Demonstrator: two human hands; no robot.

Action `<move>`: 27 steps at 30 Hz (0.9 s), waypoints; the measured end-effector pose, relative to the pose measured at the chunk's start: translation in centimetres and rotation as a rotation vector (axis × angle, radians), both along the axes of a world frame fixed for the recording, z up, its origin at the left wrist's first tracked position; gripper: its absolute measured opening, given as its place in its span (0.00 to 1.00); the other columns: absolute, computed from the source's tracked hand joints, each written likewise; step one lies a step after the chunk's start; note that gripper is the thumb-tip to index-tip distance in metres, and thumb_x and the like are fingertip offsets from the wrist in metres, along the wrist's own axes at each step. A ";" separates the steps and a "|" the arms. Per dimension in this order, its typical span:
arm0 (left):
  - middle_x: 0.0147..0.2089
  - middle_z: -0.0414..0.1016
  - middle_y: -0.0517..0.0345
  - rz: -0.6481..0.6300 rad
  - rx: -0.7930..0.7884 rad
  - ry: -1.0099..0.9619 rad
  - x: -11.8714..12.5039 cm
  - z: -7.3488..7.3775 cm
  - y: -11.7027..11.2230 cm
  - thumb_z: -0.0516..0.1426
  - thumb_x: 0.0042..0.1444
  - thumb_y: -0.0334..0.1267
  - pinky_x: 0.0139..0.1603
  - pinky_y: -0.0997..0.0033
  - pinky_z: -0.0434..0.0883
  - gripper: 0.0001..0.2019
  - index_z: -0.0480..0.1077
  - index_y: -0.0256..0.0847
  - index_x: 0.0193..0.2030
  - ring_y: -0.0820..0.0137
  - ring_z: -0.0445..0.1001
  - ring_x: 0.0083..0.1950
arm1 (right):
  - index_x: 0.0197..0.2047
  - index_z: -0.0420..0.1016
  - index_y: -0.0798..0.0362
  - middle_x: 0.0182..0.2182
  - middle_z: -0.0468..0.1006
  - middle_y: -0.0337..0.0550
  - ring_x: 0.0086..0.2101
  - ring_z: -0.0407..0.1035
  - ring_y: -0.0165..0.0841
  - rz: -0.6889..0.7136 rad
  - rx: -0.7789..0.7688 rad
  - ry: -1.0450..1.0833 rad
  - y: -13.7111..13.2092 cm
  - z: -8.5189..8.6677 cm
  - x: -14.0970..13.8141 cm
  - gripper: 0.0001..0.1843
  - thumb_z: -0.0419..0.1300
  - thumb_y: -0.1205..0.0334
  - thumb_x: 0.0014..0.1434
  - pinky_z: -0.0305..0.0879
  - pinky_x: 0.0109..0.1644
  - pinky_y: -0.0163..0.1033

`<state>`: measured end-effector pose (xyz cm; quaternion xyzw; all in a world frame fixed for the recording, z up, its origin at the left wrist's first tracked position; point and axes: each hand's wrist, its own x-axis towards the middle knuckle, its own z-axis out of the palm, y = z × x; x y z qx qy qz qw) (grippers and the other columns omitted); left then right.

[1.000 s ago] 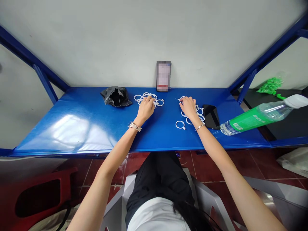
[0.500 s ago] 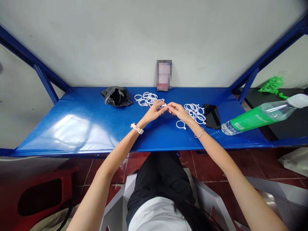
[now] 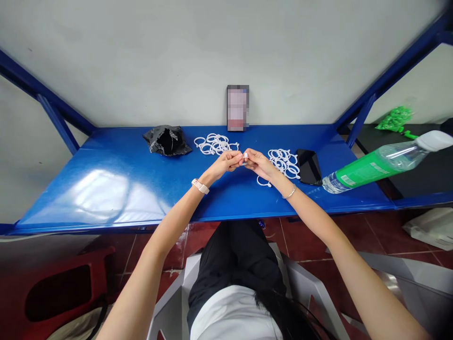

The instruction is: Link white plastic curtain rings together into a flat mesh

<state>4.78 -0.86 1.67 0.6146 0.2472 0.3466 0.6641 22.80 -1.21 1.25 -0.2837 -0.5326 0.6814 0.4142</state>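
Where the left hand (image 3: 225, 163) and right hand (image 3: 260, 164) meet, a small white plastic piece (image 3: 245, 155) is pinched by both — its visible end nearer the right, its long axis hidden.

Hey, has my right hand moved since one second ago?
Yes. Judged against the phone, your right hand has moved left, from over the right ring pile to beside your left hand.

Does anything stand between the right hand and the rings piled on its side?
Nothing visible does; the right hand is close beside the pile of white rings, and the black flat object lies beyond them.
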 end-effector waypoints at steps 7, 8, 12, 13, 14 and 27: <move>0.19 0.50 0.68 -0.026 0.018 0.038 -0.4 0.3 0.6 0.63 0.51 0.66 0.22 0.71 0.39 0.30 0.64 0.38 0.24 0.81 0.43 0.19 | 0.26 0.64 0.51 0.19 0.53 0.27 0.21 0.41 0.23 -0.036 -0.071 0.024 0.2 -0.6 -0.5 0.29 0.73 0.38 0.48 0.44 0.25 0.34; 0.19 0.50 0.68 -0.029 0.018 0.041 -0.4 0.3 0.6 0.63 0.51 0.66 0.22 0.71 0.39 0.30 0.64 0.38 0.24 0.81 0.43 0.19 | 0.26 0.64 0.51 0.19 0.53 0.27 0.21 0.41 0.23 -0.033 -0.075 0.038 0.2 -0.8 -0.5 0.29 0.73 0.38 0.47 0.44 0.25 0.34; 0.18 0.48 0.69 -0.045 0.026 0.046 -0.5 0.6 0.6 0.63 0.51 0.66 0.22 0.71 0.38 0.30 0.64 0.39 0.24 0.81 0.42 0.19 | 0.25 0.62 0.50 0.18 0.47 0.26 0.20 0.39 0.23 -0.012 -0.081 0.098 0.2 -1.1 -0.7 0.29 0.75 0.40 0.45 0.44 0.26 0.34; 0.18 0.47 0.69 -0.047 0.027 0.050 -0.5 0.6 0.6 0.63 0.51 0.67 0.22 0.71 0.38 0.30 0.64 0.39 0.24 0.81 0.42 0.19 | 0.25 0.62 0.50 0.18 0.47 0.26 0.20 0.38 0.23 -0.018 -0.089 0.100 0.2 -1.2 -0.8 0.29 0.75 0.40 0.44 0.43 0.26 0.34; 0.18 0.47 0.69 -0.048 0.027 0.055 -0.5 0.7 0.6 0.63 0.50 0.67 0.22 0.71 0.38 0.30 0.64 0.39 0.24 0.81 0.42 0.19 | 0.25 0.62 0.49 0.17 0.47 0.27 0.21 0.38 0.24 -0.025 -0.099 0.096 0.2 -1.3 -0.9 0.29 0.75 0.40 0.44 0.43 0.26 0.35; 0.19 0.58 0.64 0.040 0.116 0.110 -2.6 1.0 0.9 0.61 0.54 0.66 0.21 0.74 0.50 0.29 0.68 0.38 0.26 0.79 0.54 0.19 | 0.39 0.73 0.48 0.30 0.69 0.35 0.26 0.54 0.27 0.086 0.053 -0.064 -0.5 0.9 1.0 0.19 0.69 0.42 0.54 0.58 0.33 0.37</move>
